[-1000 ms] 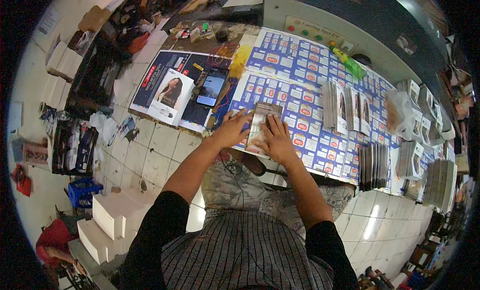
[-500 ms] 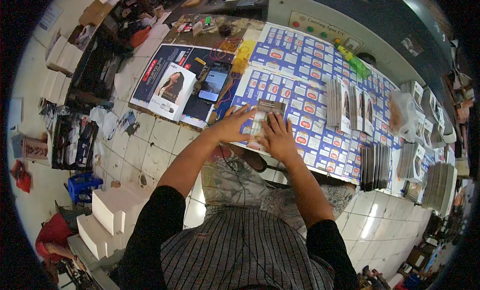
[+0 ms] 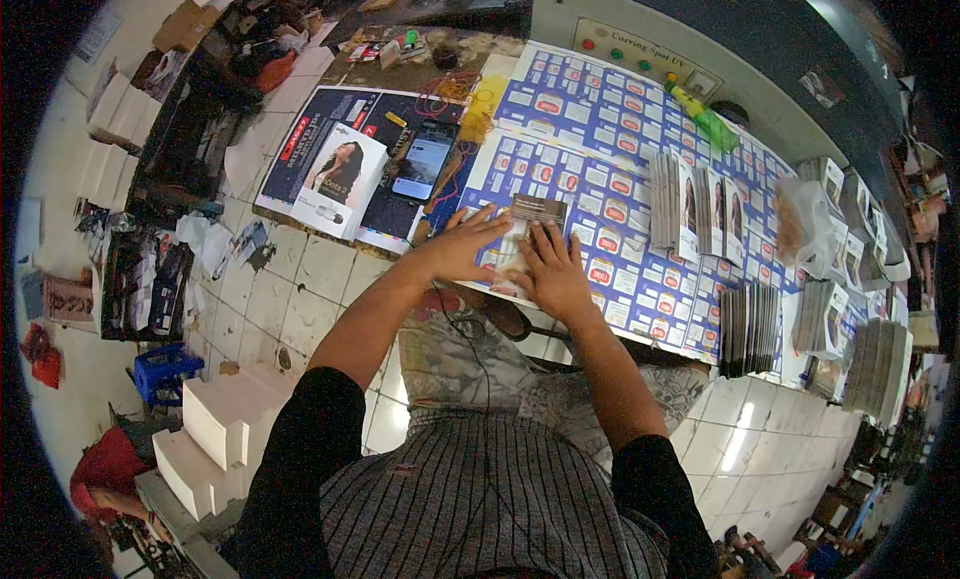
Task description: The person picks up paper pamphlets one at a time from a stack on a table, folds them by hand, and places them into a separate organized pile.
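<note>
A small brown-and-white printed piece [image 3: 537, 208], perhaps a folded carton or leaflet, lies at the near edge of the table. My right hand [image 3: 553, 272] rests on it with fingers stretched out and pressing down. At its left side is my left hand [image 3: 461, 249], fingers spread, the tips touching or close to its left edge. Both hands hide much of the piece. Beneath it are blue printed sheets [image 3: 612, 192] covering the tabletop. Neither hand grips anything.
Left of my hands are a smartphone [image 3: 428, 159] and a white box with a portrait [image 3: 343, 181]. Rows of upright cartons [image 3: 672, 204] and a dark stack [image 3: 751, 327] stand to the right. A green bottle [image 3: 708, 125] lies farther back. White stacks [image 3: 218, 411] sit lower left.
The whole view has shifted slightly left. Both hands stay on and beside the printed piece, with hardly any change in their pose.
</note>
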A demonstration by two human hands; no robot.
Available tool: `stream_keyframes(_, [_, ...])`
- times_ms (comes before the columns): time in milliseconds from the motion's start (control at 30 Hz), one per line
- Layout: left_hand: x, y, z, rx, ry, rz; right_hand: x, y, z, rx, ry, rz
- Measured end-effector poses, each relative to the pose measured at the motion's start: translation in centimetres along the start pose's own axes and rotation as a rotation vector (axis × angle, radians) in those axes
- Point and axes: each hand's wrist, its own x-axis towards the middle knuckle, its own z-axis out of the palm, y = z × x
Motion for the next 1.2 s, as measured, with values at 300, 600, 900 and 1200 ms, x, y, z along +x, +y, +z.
stream_keyframes(300, [0.1,0.4,-0.5,0.011,-0.021,0.001,0.0,0.1,0.0,-0.015,0.015,-0.01])
stream_keyframes(600, [0.1,-0.3,0.4,0.082,-0.026,0.032,0.0,1.5,0.9,0.067,-0.036,0.006])
stream_keyframes(900, [-0.1,0.3,0.1,0.053,-0.019,0.02,1.4,2.7,0.6,0.044,-0.057,0.047])
stream_keyframes(1200, [0.0,-0.5,0.6,0.087,-0.048,0.029,1.5,2.4,0.4,0.049,-0.041,0.048])
